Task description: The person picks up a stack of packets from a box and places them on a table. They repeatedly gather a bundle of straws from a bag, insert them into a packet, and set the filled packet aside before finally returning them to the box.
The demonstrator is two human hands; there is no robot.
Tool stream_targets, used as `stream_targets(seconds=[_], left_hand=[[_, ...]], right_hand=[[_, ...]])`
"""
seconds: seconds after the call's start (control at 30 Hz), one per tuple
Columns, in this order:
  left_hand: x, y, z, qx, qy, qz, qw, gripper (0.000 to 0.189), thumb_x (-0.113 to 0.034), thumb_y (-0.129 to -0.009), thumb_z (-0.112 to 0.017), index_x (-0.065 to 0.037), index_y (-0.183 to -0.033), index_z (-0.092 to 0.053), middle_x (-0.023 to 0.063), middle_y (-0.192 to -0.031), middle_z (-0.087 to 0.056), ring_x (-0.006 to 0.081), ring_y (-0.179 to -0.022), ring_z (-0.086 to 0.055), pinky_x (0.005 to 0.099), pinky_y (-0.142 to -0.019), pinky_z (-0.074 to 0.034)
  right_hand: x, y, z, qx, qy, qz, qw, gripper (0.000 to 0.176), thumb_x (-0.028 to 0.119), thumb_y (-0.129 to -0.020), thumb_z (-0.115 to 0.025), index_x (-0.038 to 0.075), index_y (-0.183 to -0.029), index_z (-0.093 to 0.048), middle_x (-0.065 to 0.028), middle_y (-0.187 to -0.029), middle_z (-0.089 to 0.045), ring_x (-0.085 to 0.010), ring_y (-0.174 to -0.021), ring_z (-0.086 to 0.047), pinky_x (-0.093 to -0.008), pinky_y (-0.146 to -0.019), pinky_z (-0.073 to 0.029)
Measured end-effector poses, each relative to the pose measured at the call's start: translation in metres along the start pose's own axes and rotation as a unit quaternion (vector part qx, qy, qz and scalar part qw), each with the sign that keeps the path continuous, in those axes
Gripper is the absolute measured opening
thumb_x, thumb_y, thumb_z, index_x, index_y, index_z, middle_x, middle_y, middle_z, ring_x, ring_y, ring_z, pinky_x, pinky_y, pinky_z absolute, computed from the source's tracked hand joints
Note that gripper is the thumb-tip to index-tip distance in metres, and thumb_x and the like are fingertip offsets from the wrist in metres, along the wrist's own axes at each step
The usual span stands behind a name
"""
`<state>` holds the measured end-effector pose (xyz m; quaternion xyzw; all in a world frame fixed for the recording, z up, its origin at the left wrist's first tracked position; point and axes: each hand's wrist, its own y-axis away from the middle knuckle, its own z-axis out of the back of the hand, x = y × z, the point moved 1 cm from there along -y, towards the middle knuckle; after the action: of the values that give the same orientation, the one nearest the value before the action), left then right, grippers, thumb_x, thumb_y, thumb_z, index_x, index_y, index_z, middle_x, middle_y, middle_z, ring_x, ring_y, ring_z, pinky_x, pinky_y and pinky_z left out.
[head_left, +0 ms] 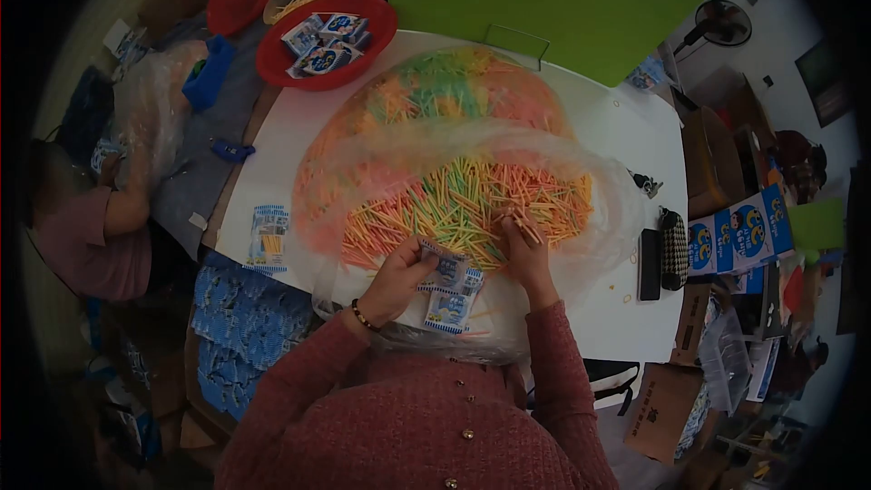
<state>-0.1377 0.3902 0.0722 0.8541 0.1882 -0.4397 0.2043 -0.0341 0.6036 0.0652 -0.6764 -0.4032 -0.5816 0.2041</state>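
My left hand (396, 281) is closed, pinching a small blue-and-white packet (446, 269) at its edge. Just below it, another such packet (449, 310) lies near the front of the large clear plastic bag (608, 245). Inside that bag is a heap of thin coloured sticks (454, 195) in orange, pink, yellow and green. My right hand (528, 259) is at the heap's front right, its fingers wrapped round a few sticks (524, 225). Exactly how many it holds is hidden by the fingers.
A red basin (386, 23) with several packets stands at the back left. Filled packets (269, 240) lie at the table's left edge. A black case (650, 265) and a checkered pouch (674, 249) are on the right. At far left, another person (100, 236) handles plastic.
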Motion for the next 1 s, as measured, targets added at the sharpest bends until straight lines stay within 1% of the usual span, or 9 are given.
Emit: stream_targets(seconds=[0.07,0.13,0.23,0.33,0.47,0.67,0.73,0.97,1.0], left_hand=[[-0.008,-0.003,-0.005,-0.002,0.051,-0.016,0.999,0.027,-0.003,-0.097,-0.051,-0.003,-0.123,-0.055,0.0055,-0.118,-0.063,0.0129,-0.108,-0.059,0.0295,-0.092,-0.049],[-0.016,-0.006,-0.008,0.007,0.118,0.062,0.991,0.022,-0.007,-0.099,-0.049,-0.003,-0.119,-0.058,0.0065,-0.116,-0.065,0.0156,-0.106,-0.062,0.0312,-0.091,-0.050],[-0.004,-0.018,0.002,-0.005,0.193,0.088,0.977,0.022,-0.012,-0.100,-0.050,-0.003,-0.117,-0.059,0.0068,-0.113,-0.066,0.0175,-0.101,-0.065,0.0340,-0.090,-0.052],[-0.007,-0.031,-0.012,0.034,0.231,0.108,0.966,0.023,-0.015,-0.101,-0.050,-0.004,-0.118,-0.059,0.0062,-0.110,-0.067,0.0177,-0.098,-0.066,0.0355,-0.088,-0.054],[0.009,-0.056,-0.025,0.085,0.251,0.121,0.957,0.023,-0.016,-0.102,-0.048,-0.005,-0.118,-0.059,0.0049,-0.110,-0.067,0.0164,-0.100,-0.065,0.0351,-0.090,-0.052],[0.003,-0.057,-0.035,0.054,0.235,0.085,0.967,0.023,-0.018,-0.102,-0.049,-0.005,-0.118,-0.060,0.0047,-0.106,-0.067,0.0160,-0.093,-0.067,0.0327,-0.081,-0.057],[0.000,-0.053,-0.027,-0.001,0.173,0.061,0.983,0.024,-0.018,-0.102,-0.050,-0.003,-0.116,-0.060,0.0045,-0.105,-0.068,0.0138,-0.091,-0.067,0.0304,-0.080,-0.057],[-0.006,-0.039,-0.016,-0.021,0.084,0.073,0.994,0.023,-0.018,-0.099,-0.056,0.001,-0.110,-0.065,0.0039,-0.098,-0.069,0.0098,-0.087,-0.066,0.0257,-0.076,-0.055],[-0.005,-0.038,-0.013,-0.027,0.058,0.056,0.996,0.021,-0.016,-0.097,-0.059,0.001,-0.107,-0.066,0.0036,-0.097,-0.069,0.0086,-0.086,-0.065,0.0247,-0.075,-0.054]], right_hand=[[0.012,-0.001,-0.004,0.020,-0.010,-0.029,0.999,0.015,0.013,-0.100,-0.050,0.008,-0.113,-0.058,0.0008,-0.098,-0.062,-0.0106,-0.090,-0.059,-0.0276,-0.079,-0.052],[0.024,-0.003,-0.013,-0.061,-0.179,0.017,0.982,0.016,0.018,-0.101,-0.050,0.005,-0.110,-0.056,-0.0029,-0.099,-0.061,-0.0136,-0.087,-0.059,-0.0282,-0.076,-0.052],[0.012,-0.022,0.006,0.001,-0.321,-0.028,0.947,0.013,0.017,-0.102,-0.047,0.005,-0.105,-0.052,-0.0055,-0.096,-0.060,-0.0174,-0.090,-0.060,-0.0317,-0.082,-0.053],[0.020,-0.019,-0.002,0.012,-0.316,-0.103,0.943,0.013,0.014,-0.102,-0.045,0.004,-0.107,-0.051,-0.0068,-0.095,-0.059,-0.0191,-0.093,-0.060,-0.0332,-0.085,-0.052],[0.024,-0.011,-0.030,0.058,-0.325,-0.093,0.939,0.012,0.012,-0.101,-0.047,0.004,-0.109,-0.052,-0.0079,-0.098,-0.061,-0.0200,-0.095,-0.061,-0.0341,-0.086,-0.052],[0.025,-0.004,-0.028,-0.011,-0.278,-0.049,0.959,0.010,0.009,-0.100,-0.049,0.006,-0.109,-0.055,-0.0047,-0.100,-0.062,-0.0162,-0.091,-0.060,-0.0302,-0.084,-0.050],[0.029,-0.008,-0.022,-0.031,0.051,0.176,0.983,0.010,0.007,-0.100,-0.047,0.006,-0.105,-0.056,-0.0018,-0.099,-0.060,-0.0099,-0.089,-0.057,-0.0253,-0.081,-0.047],[0.002,-0.008,-0.010,0.037,0.102,0.105,0.989,0.010,0.009,-0.102,-0.046,0.005,-0.102,-0.055,-0.0030,-0.103,-0.060,-0.0092,-0.092,-0.056,-0.0238,-0.082,-0.046],[0.006,-0.008,-0.010,0.018,0.011,0.083,0.996,0.012,0.011,-0.102,-0.045,0.005,-0.103,-0.055,-0.0041,-0.105,-0.061,-0.0101,-0.095,-0.057,-0.0253,-0.085,-0.046]])
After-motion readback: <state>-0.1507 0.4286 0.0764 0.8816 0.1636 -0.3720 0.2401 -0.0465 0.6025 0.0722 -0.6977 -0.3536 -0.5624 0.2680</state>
